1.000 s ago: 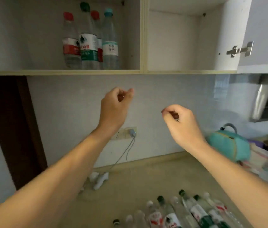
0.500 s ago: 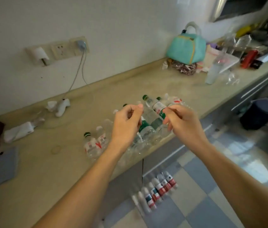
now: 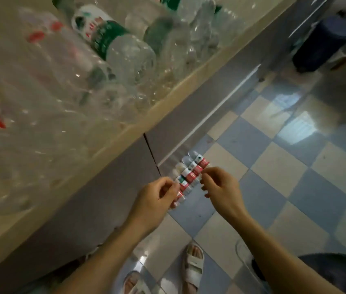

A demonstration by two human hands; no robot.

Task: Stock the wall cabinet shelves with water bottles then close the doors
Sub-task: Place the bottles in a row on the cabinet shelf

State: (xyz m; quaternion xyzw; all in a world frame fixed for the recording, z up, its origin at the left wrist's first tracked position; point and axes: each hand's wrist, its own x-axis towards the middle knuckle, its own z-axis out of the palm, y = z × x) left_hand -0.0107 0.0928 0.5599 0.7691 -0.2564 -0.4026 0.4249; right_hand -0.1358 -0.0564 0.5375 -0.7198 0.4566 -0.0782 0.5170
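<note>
Several clear water bottles lie on the beige counter (image 3: pixel 123 132) at upper left, blurred; one has a green label (image 3: pixel 108 37), others show red marks. A row of red-labelled bottles (image 3: pixel 192 174) stands on the floor by the base cabinet. My left hand (image 3: pixel 155 198) and my right hand (image 3: pixel 221 187) hover in front of that row, one at each end of it in the picture. Both have curled fingers, thumb against fingertips, with nothing visible in them. The wall cabinet is out of view.
Grey base cabinet doors (image 3: pixel 104 198) run under the counter edge. The floor (image 3: pixel 295 166) is blue and cream checkered tile. My feet in white sandals (image 3: pixel 193 264) stand below the hands. A dark bin (image 3: pixel 320 43) sits at upper right.
The view has swung from the open wall cabinet down over the counter to the floor. Both hands came down with it, from wall height to below the counter edge, still curled.
</note>
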